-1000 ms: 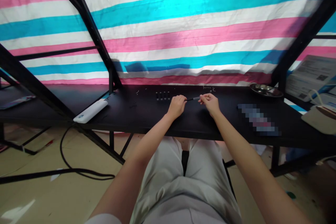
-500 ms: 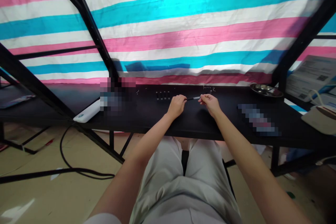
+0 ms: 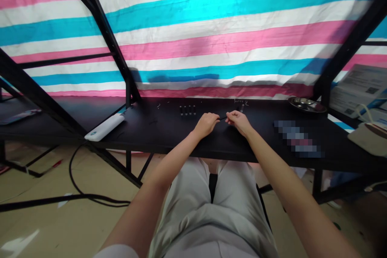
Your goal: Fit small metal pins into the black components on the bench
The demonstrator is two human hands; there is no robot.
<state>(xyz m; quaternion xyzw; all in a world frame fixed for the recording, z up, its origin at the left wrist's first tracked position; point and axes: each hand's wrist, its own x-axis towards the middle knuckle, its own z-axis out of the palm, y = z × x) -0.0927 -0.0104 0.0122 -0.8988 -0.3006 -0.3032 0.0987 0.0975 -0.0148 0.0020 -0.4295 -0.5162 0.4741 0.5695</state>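
My left hand (image 3: 207, 123) and my right hand (image 3: 237, 121) are both closed above the black table (image 3: 169, 137), close together. Between them runs a thin dark rod-like piece (image 3: 223, 118), pinched at each end by my fingers; only a short stretch of it shows. A row of small black upright parts (image 3: 187, 110) stands just behind my left hand. More tiny parts (image 3: 240, 102) lie at the table's back edge behind my right hand.
A white oblong device (image 3: 104, 127) lies at the table's left. A metal dish (image 3: 306, 104) sits at the back right, with boxes and papers (image 3: 356, 88) beyond it. Black frame bars (image 3: 102, 28) cross in front of a striped tarp. A cable (image 3: 90, 193) lies on the floor.
My hands have drawn closer together, so less of the thin dark piece shows between them. Both hands shifted slightly.
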